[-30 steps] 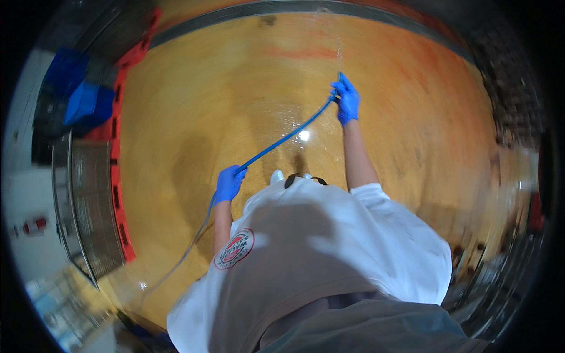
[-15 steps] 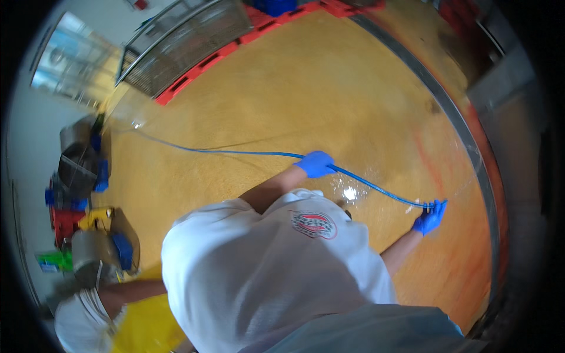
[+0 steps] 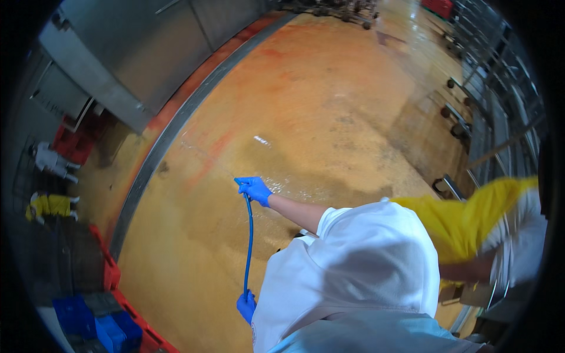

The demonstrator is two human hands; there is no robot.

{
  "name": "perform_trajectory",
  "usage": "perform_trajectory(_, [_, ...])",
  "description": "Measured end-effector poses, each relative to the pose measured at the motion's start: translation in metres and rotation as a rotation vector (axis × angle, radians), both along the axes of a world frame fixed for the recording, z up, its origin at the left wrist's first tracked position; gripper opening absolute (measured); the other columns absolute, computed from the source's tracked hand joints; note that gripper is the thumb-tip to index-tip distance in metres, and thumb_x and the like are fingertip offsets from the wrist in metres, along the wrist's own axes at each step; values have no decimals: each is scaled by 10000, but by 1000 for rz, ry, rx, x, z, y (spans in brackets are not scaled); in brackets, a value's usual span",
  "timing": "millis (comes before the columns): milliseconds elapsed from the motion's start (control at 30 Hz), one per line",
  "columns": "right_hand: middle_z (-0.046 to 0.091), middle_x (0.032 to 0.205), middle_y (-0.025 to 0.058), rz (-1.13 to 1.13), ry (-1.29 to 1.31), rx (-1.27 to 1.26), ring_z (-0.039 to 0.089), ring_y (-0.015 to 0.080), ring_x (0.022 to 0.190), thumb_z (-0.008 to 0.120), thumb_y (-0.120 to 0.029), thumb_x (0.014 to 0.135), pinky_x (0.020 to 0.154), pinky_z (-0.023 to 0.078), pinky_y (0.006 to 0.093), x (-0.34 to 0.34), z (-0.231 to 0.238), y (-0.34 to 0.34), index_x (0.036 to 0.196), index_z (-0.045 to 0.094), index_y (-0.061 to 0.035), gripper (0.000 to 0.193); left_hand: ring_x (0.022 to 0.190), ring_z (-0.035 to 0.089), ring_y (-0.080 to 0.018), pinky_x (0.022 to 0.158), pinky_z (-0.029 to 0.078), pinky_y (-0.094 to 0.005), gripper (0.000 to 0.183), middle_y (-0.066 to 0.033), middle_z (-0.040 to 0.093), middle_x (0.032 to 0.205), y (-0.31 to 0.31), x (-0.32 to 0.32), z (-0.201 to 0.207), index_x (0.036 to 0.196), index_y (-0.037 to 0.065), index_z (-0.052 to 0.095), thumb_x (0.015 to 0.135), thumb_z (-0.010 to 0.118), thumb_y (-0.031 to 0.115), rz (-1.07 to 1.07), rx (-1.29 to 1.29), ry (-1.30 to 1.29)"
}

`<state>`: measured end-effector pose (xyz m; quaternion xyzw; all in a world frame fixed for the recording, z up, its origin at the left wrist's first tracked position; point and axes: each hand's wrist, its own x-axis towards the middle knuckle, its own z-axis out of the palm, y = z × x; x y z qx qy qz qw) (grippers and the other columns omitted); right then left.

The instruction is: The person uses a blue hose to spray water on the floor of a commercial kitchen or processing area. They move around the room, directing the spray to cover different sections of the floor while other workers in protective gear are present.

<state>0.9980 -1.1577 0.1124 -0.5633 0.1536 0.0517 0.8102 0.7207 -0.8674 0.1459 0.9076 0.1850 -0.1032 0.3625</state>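
A blue hose [image 3: 251, 241] runs between my two blue-gloved hands. My right hand [image 3: 254, 189] is out in front over the floor, its fingers wrapped round the hose's free end. A faint thin streak leads from that end toward the far left, looking like water. Close to my body on the left, my left hand [image 3: 246, 306] grips the hose lower down; part of that hand is hidden by my white top. Wet patches shine on the orange-tan floor [image 3: 329, 147] around my right hand.
A grey strip [image 3: 176, 120] crosses the floor before metal walls. Wheeled metal racks [image 3: 497, 117] stand right. Near right is a person in a yellow apron [image 3: 471, 217]. Two people are far left. Red pallets [image 3: 112, 270] and blue crates [image 3: 112, 329] lie lower left.
My view has swung round to the right, bringing racks and the person in yellow to my right side. Both hands still hold the hose; its end now points far left.
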Motion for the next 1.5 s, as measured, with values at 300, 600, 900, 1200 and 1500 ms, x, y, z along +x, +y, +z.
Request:
perform_trajectory(300, [583,728,21,-85,138,-113,536,101,601,592,-103,759,492,433,253,-6,30,11,1162,578,-94,404,548,513,-198,514,389,-350,173,-152,586,638,93,56,-56,769,-35,630,799,575,126,-132,-95,41])
perform_trajectory(600, [570,736,32,-112,259,-273,541,122,597,581,-88,757,464,451,286,20,9,22,1193,536,-104,439,581,562,-238,534,400,-376,214,-171,585,631,121,103,-43,732,-44,617,777,592,163,-254,-89,34])
perform_trajectory(900, [584,735,43,69,373,-273,568,149,622,543,-101,786,526,488,364,47,-14,8,1107,543,-98,321,620,556,-351,562,415,-400,219,-204,579,688,102,118,-20,718,7,614,784,593,214,-222,11,-63])
perform_trajectory(1200, [583,729,21,286,348,-184,559,124,613,481,-92,850,534,461,319,52,-20,21,1210,474,-84,361,558,565,-255,516,413,-351,114,-170,592,640,72,73,-5,749,31,640,762,590,133,-13,-16,11])
perform_trajectory(1500, [582,735,42,212,-45,-210,572,143,638,534,-55,785,533,476,304,54,-51,-11,1001,593,-48,225,531,494,-292,511,373,-398,258,-200,530,616,53,73,-6,663,6,557,815,577,214,-213,115,-148])
